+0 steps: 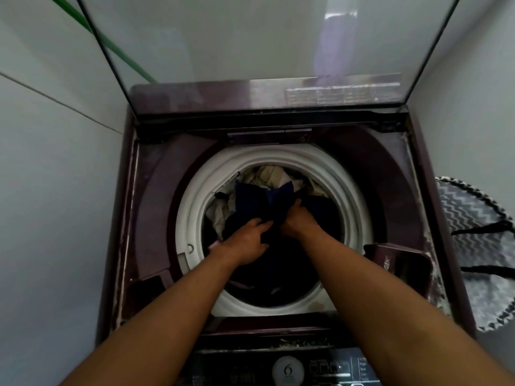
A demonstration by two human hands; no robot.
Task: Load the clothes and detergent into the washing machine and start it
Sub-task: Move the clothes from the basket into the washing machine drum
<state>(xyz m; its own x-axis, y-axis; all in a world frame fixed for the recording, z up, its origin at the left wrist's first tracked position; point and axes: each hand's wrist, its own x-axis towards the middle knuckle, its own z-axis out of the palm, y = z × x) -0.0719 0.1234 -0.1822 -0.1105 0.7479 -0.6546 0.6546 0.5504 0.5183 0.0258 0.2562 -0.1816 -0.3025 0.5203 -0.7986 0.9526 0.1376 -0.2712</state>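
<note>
Reaching down into the drum of the washing machine [156, 207], I have both hands on a dark navy garment [264, 201] that lies on top of the load. My left hand [245, 240] has its fingers curled into the cloth at the near side, and my right hand [299, 218] grips a fold of the same garment just beside it, so the two hands sit close together, almost touching. Under and behind the navy piece lie pale beige and white clothes [267, 174], heaped toward the far side of the drum inside the white tub ring [354, 207].

The glass lid [250, 51] stands raised at the back, and a block of printed text shows on it low at the right, too blurred to read. On the maroon detergent drawer [395, 263] at the right of the opening there is white lettering that I cannot make out. At the near edge, the control panel [334, 369] carries a round dial [288, 370] showing the figure 6, with small rows of labels to its right that are illegible.

A zigzag-patterned laundry basket [473, 246] with black handles stands just beside the machine on the right. A green hose [111, 43] runs along the wall behind the lid at the left.
</note>
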